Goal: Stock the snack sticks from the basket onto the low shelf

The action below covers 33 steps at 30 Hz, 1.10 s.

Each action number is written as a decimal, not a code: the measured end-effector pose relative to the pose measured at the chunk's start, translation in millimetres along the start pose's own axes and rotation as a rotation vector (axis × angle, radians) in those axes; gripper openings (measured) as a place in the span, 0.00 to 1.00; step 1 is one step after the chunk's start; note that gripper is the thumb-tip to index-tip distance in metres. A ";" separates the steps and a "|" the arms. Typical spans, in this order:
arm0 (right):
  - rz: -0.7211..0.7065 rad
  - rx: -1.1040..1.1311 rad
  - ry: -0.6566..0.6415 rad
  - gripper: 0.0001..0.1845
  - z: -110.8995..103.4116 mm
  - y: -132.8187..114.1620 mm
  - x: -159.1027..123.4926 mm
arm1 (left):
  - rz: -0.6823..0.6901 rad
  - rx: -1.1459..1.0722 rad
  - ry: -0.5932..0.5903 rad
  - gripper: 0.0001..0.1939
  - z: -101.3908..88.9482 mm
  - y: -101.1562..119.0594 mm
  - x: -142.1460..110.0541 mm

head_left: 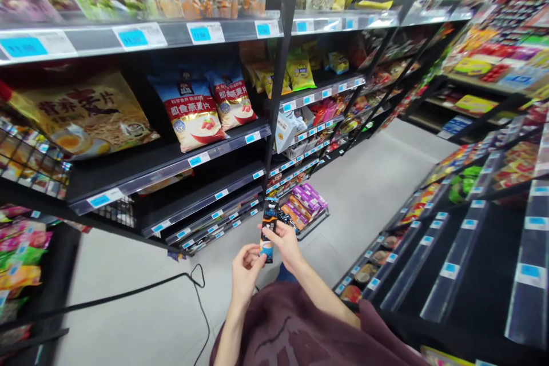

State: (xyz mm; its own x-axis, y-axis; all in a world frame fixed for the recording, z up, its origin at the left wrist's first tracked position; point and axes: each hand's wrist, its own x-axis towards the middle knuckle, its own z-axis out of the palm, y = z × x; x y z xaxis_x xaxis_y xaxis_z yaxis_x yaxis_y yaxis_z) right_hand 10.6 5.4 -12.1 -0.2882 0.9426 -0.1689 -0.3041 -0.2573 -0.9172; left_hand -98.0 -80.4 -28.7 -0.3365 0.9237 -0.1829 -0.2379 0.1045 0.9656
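I hold a slim dark packet (269, 223) with blue and orange print upright in front of me, low in the aisle. My right hand (286, 246) grips its middle from the right, fingers closed round it. My left hand (245, 270) pinches the packet's lower end from the left. Both forearms come up from my maroon top (300, 331).
Black shelving (171, 163) on the left carries oat bags (193, 114) and snack packs. Another rack (450, 251) on the right has mostly bare lower shelves. A basket of purple and orange packs (306, 206) sits on the grey floor. A black cable (128, 294) trails across the floor.
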 end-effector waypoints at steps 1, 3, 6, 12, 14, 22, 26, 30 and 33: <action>0.012 0.007 0.017 0.21 -1.3 0.9 0.8 | -0.005 0.009 -0.010 0.21 0.2 -0.6 0.3; 0.037 0.017 0.050 0.21 -4.0 2.8 2.3 | -0.015 0.026 -0.019 0.21 0.8 -1.8 0.4; 0.073 0.039 0.081 0.20 -6.9 5.3 3.1 | -0.024 0.047 -0.028 0.21 1.4 -2.6 -0.8; 0.079 0.046 0.103 0.20 -9.2 7.5 0.7 | -0.046 0.042 -0.039 0.21 3.0 -1.6 -4.6; 0.089 0.045 0.092 0.20 -9.8 8.0 0.3 | -0.051 0.032 -0.024 0.21 3.6 -1.8 -4.8; 0.100 0.080 0.054 0.24 -6.6 0.9 -3.0 | -0.066 -0.009 0.003 0.21 0.4 -8.5 -3.5; 0.076 0.104 0.074 0.22 -6.0 -1.6 -4.2 | -0.061 -0.031 -0.007 0.21 -1.9 -14.0 -3.4; 0.068 0.085 0.112 0.19 -9.5 2.4 -3.5 | -0.069 -0.053 -0.039 0.20 0.2 -17.8 -4.8; 0.065 0.077 0.112 0.19 -12.6 4.1 -3.5 | -0.080 -0.061 -0.055 0.20 2.1 -18.8 -5.6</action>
State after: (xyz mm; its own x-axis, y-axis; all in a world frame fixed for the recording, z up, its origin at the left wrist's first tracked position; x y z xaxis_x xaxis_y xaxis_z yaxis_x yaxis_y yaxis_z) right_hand 21.8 3.8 -19.8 -0.2078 0.9402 -0.2698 -0.3582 -0.3299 -0.8734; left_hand -89.7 -86.8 -45.5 -0.2647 0.9323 -0.2466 -0.3173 0.1573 0.9352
